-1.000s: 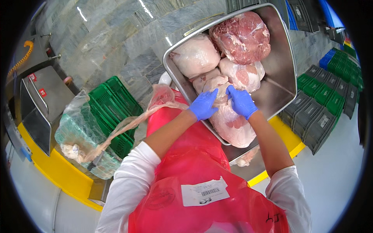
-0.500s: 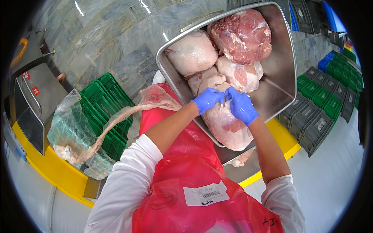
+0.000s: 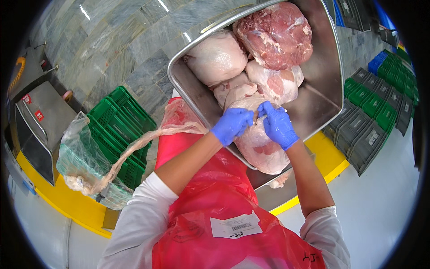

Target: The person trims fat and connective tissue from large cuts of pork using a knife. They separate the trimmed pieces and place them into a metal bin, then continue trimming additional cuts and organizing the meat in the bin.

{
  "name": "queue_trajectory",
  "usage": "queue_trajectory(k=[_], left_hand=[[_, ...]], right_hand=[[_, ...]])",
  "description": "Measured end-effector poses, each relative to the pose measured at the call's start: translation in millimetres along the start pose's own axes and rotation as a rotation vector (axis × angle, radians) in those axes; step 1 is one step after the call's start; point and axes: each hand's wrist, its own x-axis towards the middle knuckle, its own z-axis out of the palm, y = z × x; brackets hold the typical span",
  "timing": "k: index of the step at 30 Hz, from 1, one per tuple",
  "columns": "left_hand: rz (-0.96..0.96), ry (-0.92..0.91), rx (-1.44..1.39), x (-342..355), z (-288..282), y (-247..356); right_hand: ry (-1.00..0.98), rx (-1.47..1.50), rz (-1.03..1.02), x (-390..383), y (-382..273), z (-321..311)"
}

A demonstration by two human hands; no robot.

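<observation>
Meat (image 3: pixel 262 153) directly beneath the curled fingers of left hand (image 3: pixel 234 125) and right hand (image 3: pixel 279 127), by the lower corner of tub (image 3: pixel 320 76), impossible to tell whether clamped on it or merely touching.

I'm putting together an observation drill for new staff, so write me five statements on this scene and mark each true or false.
1. The left hand and the right hand are both gloved in blue. True.
2. Both hands are outside the metal bin. False: they are over pale meat in the metal bin.
3. The large red piece of meat lies toward the bin's far end. True.
4. Crates stand only to the right of the bin. False: green crates stand to its left too.
5. The apron is green. False: the apron is red.
</observation>
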Motion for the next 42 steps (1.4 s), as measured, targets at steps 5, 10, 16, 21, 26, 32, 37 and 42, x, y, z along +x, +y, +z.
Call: queue_trajectory(k=[5, 10, 16, 21, 26, 32, 37, 42], left_hand=[[0.241, -0.065, 0.547, -27, -5, -22], [0.43, -0.034, 0.259, 6, 0, -10], [0.297, 0.01, -0.287, 55, 5, -19], [0.068, 0.062, -0.37, 76, 5, -14], [-0.137, 0.017, -0.437, 90, 0, -11], [-0.123, 0.292, -0.509, 113, 19, 25], [-0.143, 0.118, -0.552, 68, 2, 6], [-0.045, 0.212, -0.435, 98, 16, 21]], right_hand=[[-0.066, 0.02, 0.04, 0, -3, -5], [-0.07, -0.103, 0.053, -1, -5, 0], [-0.073, -0.064, 0.085, 3, -2, 2], [-0.091, -0.052, 0.108, 5, 0, 5], [-0.086, -0.069, 0.12, 1, -7, 3], [-0.072, -0.064, 0.126, 1, -9, 0], [-0.048, -0.071, 0.106, -3, -10, 0], [-0.016, -0.146, 0.103, -6, -5, 11]])
